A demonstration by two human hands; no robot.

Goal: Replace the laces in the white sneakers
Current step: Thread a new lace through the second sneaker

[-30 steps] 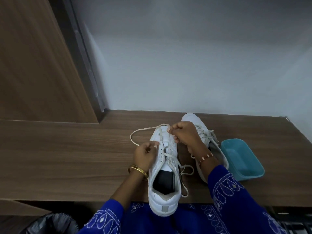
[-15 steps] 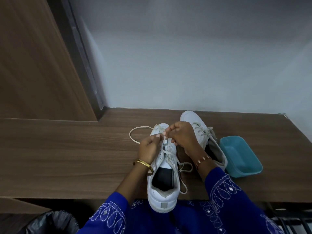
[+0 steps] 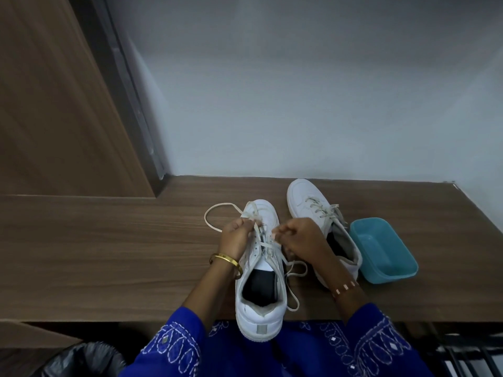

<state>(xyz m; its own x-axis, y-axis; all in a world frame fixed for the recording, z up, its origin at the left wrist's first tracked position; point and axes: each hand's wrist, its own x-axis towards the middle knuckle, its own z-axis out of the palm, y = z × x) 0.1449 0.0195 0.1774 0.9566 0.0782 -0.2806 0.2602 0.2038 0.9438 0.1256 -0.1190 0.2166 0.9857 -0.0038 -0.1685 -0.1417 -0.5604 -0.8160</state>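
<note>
A white sneaker [image 3: 260, 311] lies toe-away on the wooden table [image 3: 109, 254], its heel over the front edge. Its off-white lace [image 3: 215, 210] loops out to the left of the toe and trails loose beside the right side. My left hand [image 3: 236, 237] pinches the lace at the left eyelets near the toe. My right hand [image 3: 300, 238] grips a lace strand on the right side of the eyelets. A second white sneaker [image 3: 304, 198], laced, lies behind my right hand, partly hidden by it.
A teal plastic tub [image 3: 386, 251] sits at the right of the second sneaker. A white wall rises behind the table, and a wooden panel [image 3: 54, 104] stands at the left. A black bin bag [image 3: 81, 360] is below the table's front edge, at left.
My hands have come apart: the left slid to the left eyelets, the right dropped back and to the right, pulling its strand. The second sneaker's toe shows more.
</note>
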